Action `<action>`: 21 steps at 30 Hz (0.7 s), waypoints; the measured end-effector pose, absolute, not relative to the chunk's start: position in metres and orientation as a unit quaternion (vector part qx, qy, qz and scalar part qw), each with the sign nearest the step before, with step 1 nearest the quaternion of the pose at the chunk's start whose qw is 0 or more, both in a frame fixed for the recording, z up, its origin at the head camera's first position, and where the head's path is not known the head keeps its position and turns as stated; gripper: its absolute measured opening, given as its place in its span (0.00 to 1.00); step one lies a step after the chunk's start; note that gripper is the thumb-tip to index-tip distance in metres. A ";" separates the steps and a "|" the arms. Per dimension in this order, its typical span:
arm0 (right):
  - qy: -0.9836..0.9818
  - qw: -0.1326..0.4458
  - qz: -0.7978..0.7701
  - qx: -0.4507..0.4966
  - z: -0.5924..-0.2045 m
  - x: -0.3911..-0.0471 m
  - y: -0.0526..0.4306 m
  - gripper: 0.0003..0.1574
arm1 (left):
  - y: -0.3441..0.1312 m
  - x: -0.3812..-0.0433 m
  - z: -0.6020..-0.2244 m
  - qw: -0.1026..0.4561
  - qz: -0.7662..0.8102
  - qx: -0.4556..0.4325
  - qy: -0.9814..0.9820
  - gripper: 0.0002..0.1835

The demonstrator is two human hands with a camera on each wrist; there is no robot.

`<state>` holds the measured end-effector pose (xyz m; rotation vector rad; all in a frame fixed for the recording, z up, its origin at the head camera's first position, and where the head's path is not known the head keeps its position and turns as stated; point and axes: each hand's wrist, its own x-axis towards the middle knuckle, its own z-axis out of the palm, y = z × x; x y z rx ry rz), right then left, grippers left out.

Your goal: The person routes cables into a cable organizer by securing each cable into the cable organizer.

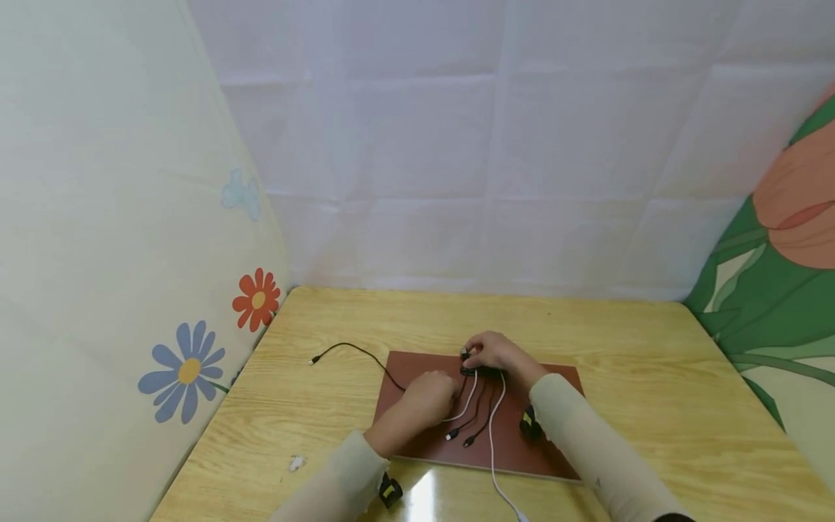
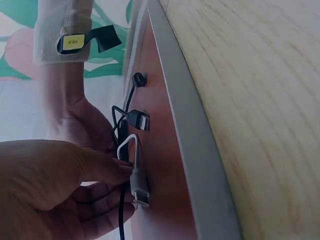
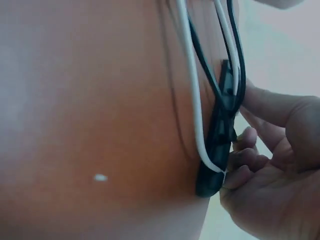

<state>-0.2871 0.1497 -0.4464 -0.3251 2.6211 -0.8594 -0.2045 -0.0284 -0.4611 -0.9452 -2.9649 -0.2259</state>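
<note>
A black cable organizer (image 3: 215,150) sits at the far edge of a brown board (image 1: 535,453), with black and white cables running through its slots. My right hand (image 1: 497,351) grips the organizer from behind, thumb near one end and curled fingers along its side. My left hand (image 1: 427,397) pinches a black cable (image 2: 121,215) between thumb and fingers, left of the organizer. Right at the left thumb tip lies the white cable's USB-C plug (image 2: 139,186). A black USB plug (image 2: 138,120) and a smaller black plug (image 2: 139,79) lie on the board beyond.
The black cable's far end (image 1: 316,359) reaches onto the wooden table (image 1: 326,312) at the left. A long white cable (image 1: 492,449) runs over the board's near edge. A white scrap (image 1: 296,462) lies at front left. Patterned cloth walls (image 1: 417,145) surround the table.
</note>
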 end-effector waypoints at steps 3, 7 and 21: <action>0.923 0.200 -0.311 -0.107 -0.445 -0.288 0.150 0.18 | -0.030 -0.203 -0.462 0.006 -0.075 -0.309 -0.948 0.16; 0.930 0.189 -0.292 -0.116 -0.442 -0.287 0.150 0.16 | -0.032 -0.200 -0.464 0.012 -0.081 -0.315 -0.946 0.15; 0.946 0.080 -0.284 -0.136 -0.439 -0.277 0.167 0.13 | -0.039 -0.191 -0.454 0.034 -0.100 -0.294 -0.950 0.17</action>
